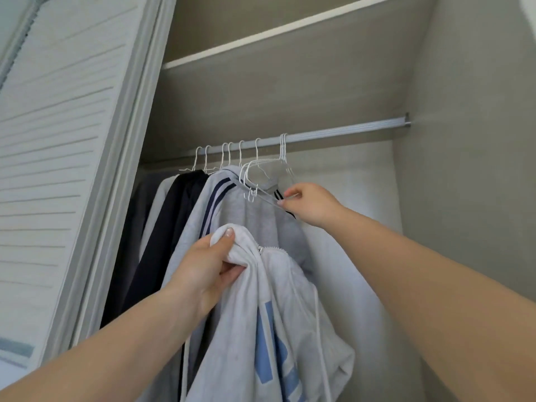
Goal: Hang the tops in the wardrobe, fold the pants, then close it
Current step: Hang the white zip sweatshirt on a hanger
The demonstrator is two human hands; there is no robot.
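The left hand grips a bunched fold of a white zip top near its collar: the thumb lies over the top of the fold, the other fingers curl beneath it, and the cloth bulges out between them. The rest of the top hangs down below the hand, its zipper just right of the fingers, a pale blue print on its front and a white cord trailing along its right side. It is held in front of the open wardrobe, not on the rail. The right hand reaches further in and pinches the lower wire of an empty white hanger between thumb and fingertips; the wire runs out leftward from the fingertips. Several such empty hangers are bunched together on the rail here, their hooks over it. Just behind them hangs a grey top with dark stripes on its shoulders, touching the white top's upper edge. Left of it on the rail hang a dark top and further grey garments, each on a white hanger. A louvred door stands at the left, and a shelf runs above the rail.
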